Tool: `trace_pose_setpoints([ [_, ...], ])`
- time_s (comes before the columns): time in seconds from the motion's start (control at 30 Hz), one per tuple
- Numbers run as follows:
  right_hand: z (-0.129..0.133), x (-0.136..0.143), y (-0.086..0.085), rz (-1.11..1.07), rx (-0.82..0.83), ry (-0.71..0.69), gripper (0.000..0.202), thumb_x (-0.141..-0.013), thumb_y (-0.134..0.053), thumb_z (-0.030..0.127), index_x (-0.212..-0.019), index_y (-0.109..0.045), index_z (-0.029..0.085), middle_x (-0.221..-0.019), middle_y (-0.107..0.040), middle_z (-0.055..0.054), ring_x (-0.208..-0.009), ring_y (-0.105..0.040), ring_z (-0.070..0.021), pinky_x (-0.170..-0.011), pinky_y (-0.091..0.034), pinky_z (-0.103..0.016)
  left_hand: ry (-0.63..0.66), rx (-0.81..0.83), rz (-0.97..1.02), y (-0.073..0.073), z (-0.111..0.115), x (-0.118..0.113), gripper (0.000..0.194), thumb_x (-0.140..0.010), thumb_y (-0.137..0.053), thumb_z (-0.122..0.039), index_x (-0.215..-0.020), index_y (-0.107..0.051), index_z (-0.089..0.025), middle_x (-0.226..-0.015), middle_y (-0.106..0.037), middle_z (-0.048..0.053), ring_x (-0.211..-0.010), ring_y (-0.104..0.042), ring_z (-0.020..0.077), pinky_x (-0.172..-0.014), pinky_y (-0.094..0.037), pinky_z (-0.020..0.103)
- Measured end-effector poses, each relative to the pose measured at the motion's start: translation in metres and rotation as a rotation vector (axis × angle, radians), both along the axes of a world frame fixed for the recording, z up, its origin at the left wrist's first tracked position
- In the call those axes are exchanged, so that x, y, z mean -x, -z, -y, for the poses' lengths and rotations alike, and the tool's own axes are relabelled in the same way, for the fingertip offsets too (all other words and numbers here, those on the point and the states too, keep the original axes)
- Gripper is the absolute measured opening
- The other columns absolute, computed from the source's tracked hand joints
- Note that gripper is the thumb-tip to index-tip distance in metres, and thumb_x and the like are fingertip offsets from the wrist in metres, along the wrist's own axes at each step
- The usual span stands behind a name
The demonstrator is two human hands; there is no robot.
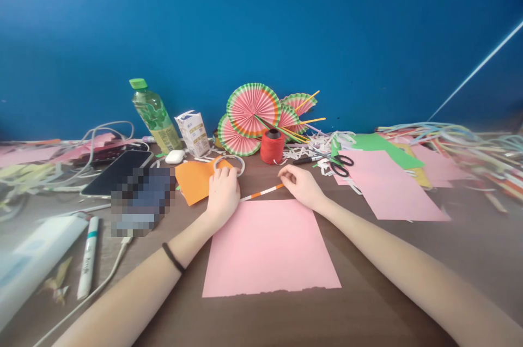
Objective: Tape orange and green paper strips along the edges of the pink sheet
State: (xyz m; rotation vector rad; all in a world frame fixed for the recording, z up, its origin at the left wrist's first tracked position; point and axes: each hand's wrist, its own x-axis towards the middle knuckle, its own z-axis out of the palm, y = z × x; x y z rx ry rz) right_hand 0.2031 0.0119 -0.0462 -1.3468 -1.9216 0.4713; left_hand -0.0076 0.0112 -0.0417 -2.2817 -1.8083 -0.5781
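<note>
A pink sheet of paper (272, 249) lies flat before me, its near edge ragged. Just past its far edge runs a thin orange-and-white striped strip (263, 193), slanting between my hands. The right end of the strip meets the pinched fingertips of my right hand (302, 186). My left hand (224, 194) rests palm down over the sheet's far left corner, fingers bent and their tips hidden; the strip's left end runs up to it. Against its fingers are a pale ring like a tape roll (241, 163) and an orange paper (192, 181).
At the back stand red-and-green pleated paper fans (253, 110), a red thread spool (272, 148), a small carton (193, 133) and a green-capped bottle (154, 115). Black scissors (342, 164) and pink sheets (388, 186) lie right. Left are phones (118, 172), cables and a marker (87, 260).
</note>
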Motion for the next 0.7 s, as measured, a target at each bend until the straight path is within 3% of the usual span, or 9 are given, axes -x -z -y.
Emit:
trace_pose_setpoints([
  [0.17, -0.001, 0.000, 0.000, -0.014, -0.014, 0.007, 0.012, -0.073, -0.045, 0.016, -0.078, -0.055, 0.019, -0.061, -0.052, 0.002, -0.055, -0.046, -0.0119, -0.056, -0.035, -0.023, -0.021, -0.010, -0.023, 0.001, 0.000, 0.001, 0.026, -0.078, -0.039, -0.008, -0.098, -0.053, -0.014, -0.100, -0.049, 0.012, -0.090, -0.048, 0.0245, -0.072, -0.039, 0.034],
  [0.37, 0.001, 0.000, 0.000, 0.024, -0.050, 0.003, 0.012, -0.074, -0.044, 0.016, -0.079, -0.055, 0.019, -0.062, -0.053, 0.002, -0.056, -0.047, -0.0127, -0.057, -0.036, -0.024, -0.010, -0.082, -0.075, -0.001, -0.001, 0.003, 0.017, -0.082, -0.037, -0.015, -0.087, -0.054, -0.017, -0.092, -0.054, 0.011, -0.088, -0.045, 0.0275, -0.069, -0.038, 0.039],
  [0.57, 0.006, 0.002, -0.005, 0.059, -0.220, 0.042, 0.016, -0.078, -0.042, 0.015, -0.084, -0.056, 0.019, -0.077, -0.057, -0.002, -0.070, -0.053, -0.0155, -0.064, -0.040, -0.026, 0.127, -0.201, 0.109, -0.005, 0.001, 0.000, 0.016, -0.086, -0.035, -0.017, -0.093, -0.050, -0.017, -0.088, -0.054, 0.009, -0.086, -0.048, 0.0237, -0.076, -0.038, 0.037],
  [0.7, 0.012, 0.009, -0.012, 0.034, -0.373, 0.008, 0.023, -0.080, -0.040, 0.013, -0.097, -0.056, 0.018, -0.093, -0.057, -0.007, -0.092, -0.052, -0.0189, -0.081, -0.042, -0.031, 0.245, -0.150, 0.271, -0.008, 0.005, -0.004, 0.016, -0.087, -0.034, -0.017, -0.096, -0.047, -0.016, -0.092, -0.052, 0.009, -0.085, -0.051, 0.0194, -0.076, -0.042, 0.033],
])
